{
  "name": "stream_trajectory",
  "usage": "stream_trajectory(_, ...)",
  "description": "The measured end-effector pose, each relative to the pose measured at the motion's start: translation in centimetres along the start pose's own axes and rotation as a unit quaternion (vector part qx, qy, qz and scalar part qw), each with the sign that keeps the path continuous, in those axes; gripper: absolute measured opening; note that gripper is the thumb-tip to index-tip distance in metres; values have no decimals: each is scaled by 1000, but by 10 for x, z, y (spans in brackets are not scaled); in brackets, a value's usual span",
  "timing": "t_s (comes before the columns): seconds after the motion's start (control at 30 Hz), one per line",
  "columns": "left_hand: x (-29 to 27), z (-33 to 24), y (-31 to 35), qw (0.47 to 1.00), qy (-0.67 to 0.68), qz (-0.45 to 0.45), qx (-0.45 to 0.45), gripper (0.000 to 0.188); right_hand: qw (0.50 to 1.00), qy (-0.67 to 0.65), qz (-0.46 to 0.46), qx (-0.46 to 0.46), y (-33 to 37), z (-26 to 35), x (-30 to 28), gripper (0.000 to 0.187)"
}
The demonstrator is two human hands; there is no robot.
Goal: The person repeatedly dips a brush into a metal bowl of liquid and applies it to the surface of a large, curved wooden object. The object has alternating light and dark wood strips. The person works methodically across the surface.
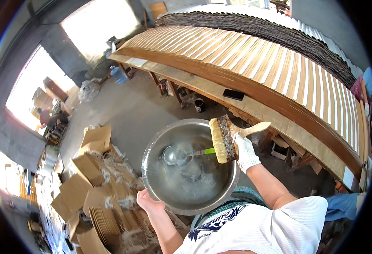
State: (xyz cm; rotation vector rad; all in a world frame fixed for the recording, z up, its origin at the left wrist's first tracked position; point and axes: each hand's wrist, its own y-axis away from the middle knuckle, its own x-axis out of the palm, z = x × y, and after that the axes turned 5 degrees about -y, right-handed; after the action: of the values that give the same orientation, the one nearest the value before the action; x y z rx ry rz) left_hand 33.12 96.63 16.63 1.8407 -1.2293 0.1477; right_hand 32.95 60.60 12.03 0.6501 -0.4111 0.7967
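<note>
A wide steel basin (149, 178) is held in front of my body, a cloudy wet film over its inside. My bare left hand (150, 202) grips its near-left rim; the fingers pass out of sight under the basin. In a white glove, my right hand (245, 151) is closed around a broad paste brush (223, 139) near the base of its wooden handle. The brush's pale bristles hang over the basin's right side. A ladle (171, 155) with a green handle lies inside, partly hidden behind the brush.
Beyond the basin runs a long workbench (186, 75) bearing a fanned stack of wood-coloured strips (236, 55) and a black phone (233, 94). Cardboard pieces (82, 182) are heaped at the left. A dark cup (199, 104) and a blue water jug (118, 74) stand on the floor. Another person's blue sleeve (342, 206) shows at right.
</note>
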Motion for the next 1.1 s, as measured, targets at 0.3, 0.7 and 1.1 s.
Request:
stream_trajectory(0.3, 105, -87, -258, 999, -39, 7, -3, 48, 999, -31, 19, -22, -197, -23, 184, 36)
stream_trajectory(0.7, 318, -233, -518, 997, -66, -27, -8, 39, 999, -37, -5, -13, -465, -78, 403, 41)
stream_trajectory(1.1, 520, -308, -760, 971, -172, 158, -55, 33, 966, -120, -216, -77, -608, -78, 510, 27)
